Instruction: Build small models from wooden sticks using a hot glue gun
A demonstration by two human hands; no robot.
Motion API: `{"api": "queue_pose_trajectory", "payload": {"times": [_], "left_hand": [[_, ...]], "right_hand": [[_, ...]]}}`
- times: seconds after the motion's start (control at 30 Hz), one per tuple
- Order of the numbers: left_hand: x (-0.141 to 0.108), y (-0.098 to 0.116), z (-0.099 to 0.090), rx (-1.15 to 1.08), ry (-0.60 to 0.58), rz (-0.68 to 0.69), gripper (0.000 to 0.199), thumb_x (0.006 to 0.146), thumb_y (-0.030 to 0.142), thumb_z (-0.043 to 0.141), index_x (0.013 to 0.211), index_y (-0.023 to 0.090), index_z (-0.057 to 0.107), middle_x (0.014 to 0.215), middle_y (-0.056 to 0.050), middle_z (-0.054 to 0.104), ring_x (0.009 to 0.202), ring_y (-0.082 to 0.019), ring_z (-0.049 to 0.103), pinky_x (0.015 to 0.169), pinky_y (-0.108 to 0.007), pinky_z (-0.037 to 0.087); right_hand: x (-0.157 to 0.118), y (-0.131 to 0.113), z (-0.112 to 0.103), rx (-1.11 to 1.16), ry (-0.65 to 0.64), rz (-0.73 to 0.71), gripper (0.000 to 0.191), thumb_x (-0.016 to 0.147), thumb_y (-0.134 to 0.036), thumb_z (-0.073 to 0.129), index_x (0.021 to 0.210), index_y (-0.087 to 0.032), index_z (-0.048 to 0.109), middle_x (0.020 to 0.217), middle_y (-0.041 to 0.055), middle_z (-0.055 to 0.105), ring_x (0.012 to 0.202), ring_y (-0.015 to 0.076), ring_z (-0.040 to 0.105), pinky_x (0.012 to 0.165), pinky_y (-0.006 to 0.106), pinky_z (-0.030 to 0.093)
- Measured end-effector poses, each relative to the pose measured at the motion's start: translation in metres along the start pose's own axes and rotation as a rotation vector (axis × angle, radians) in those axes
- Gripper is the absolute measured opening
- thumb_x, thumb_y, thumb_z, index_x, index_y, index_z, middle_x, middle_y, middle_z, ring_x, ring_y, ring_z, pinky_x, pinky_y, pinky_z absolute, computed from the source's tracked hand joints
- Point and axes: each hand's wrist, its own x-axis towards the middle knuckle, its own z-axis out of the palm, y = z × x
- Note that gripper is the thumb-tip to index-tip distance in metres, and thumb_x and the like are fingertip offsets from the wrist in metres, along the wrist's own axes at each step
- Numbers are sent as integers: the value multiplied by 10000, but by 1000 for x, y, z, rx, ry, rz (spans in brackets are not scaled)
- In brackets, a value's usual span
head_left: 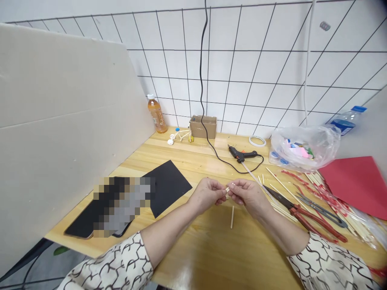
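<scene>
**Fingers (212,186) clamped on a short wooden stick (227,189)!**

Left hand (206,196) and right hand (248,195) meet in mid-air, both pinching that little piece tight above the pine bench (205,257). A second stick (232,216) lies just below! Red-handled shears (314,219) sit right of the right hand, a hot glue gun (242,154) beyond, and a tiny stick bicycle model (180,136) stands farther back!

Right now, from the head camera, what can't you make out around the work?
Head view:
- small pale wooden stick piece: left hand and right hand hide most of it.
- flat black object: a pixelated patch obscures it.
- coloured paper scraps: clear plastic bag blurs them.
- bundle of thin wooden sticks: the right edge cuts it off.
</scene>
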Motion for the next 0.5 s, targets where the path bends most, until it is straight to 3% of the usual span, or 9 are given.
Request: {"api": "queue_pose_trajectory", "payload": {"times": [0.13,0.37,0.5], "left_hand": [[2,-6,-2,-91,-33,-32,206,561,297,716,617,106,662,530,-30,623,444,-85,511,466,-213,402],[1,-7,-14,-372,-283,-30,343,611,352,725,824,82,713,756,-110,689,690,-152,612,674,-261,465],[2,-9,-17,-436,-353,-3,328,634,309,728,890,105,707,810,-104,697,742,-141,617,725,-251,459]], "right_hand": [[2,2,-1,-17,20,17,273,535,-382,763,586,-148,632,473,-10,583,375,56,427,354,180,217],[7,2,-7,50,-9,31,268,578,-367,752,613,-129,634,513,43,638,387,55,447,359,166,205],[8,3,-7,126,-3,55,244,589,-344,755,620,-130,642,509,41,636,413,61,472,363,155,216]]}}
